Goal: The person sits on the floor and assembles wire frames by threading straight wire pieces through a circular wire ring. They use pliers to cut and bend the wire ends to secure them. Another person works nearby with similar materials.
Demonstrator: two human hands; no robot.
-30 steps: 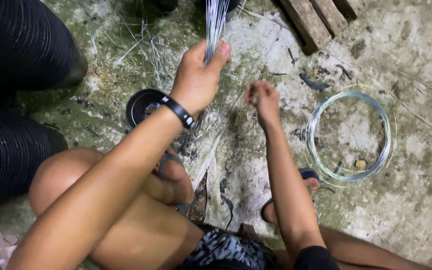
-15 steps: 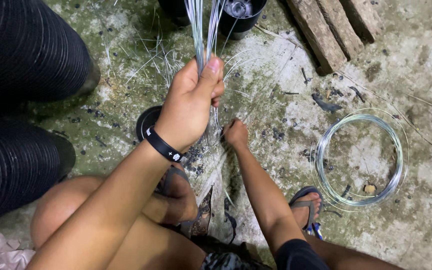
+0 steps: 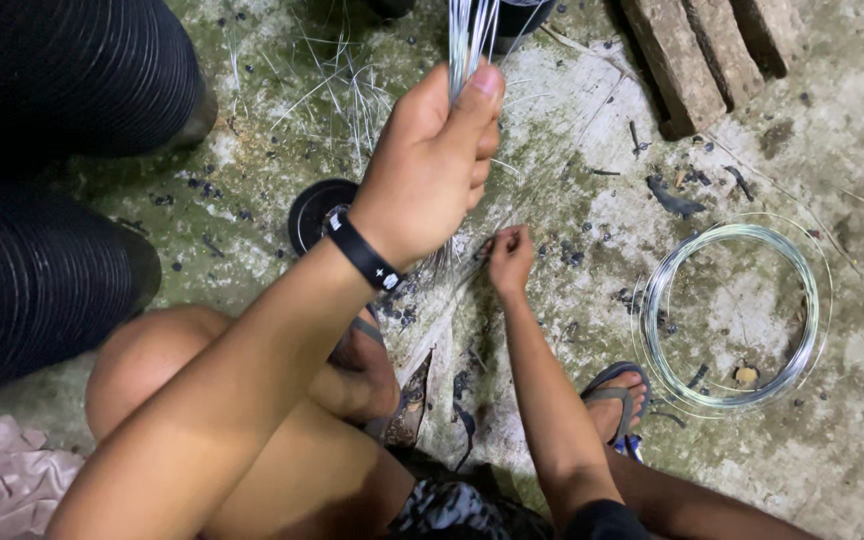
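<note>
My left hand (image 3: 432, 160) is raised and closed around a bundle of thin silvery wire strands (image 3: 470, 35) that run up out of the top of the view. A black band sits on that wrist. My right hand (image 3: 509, 258) is low on the concrete floor, fingers pinched on loose wire strands lying there. I squat with bare knees; a sandalled foot (image 3: 614, 395) shows lower right.
A coil of shiny wire (image 3: 657, 300) lies on the floor at right. A small black round lid (image 3: 310, 212) sits behind my left wrist. Black ribbed pipes (image 3: 42, 200) fill the left side. Wooden slats (image 3: 697, 55) lie top right; pink cloth (image 3: 2, 490) bottom left.
My right hand has dropped from chest height beside the bundle down to the floor and pinched strands there. My left hand has kept its grip on the bundle.
</note>
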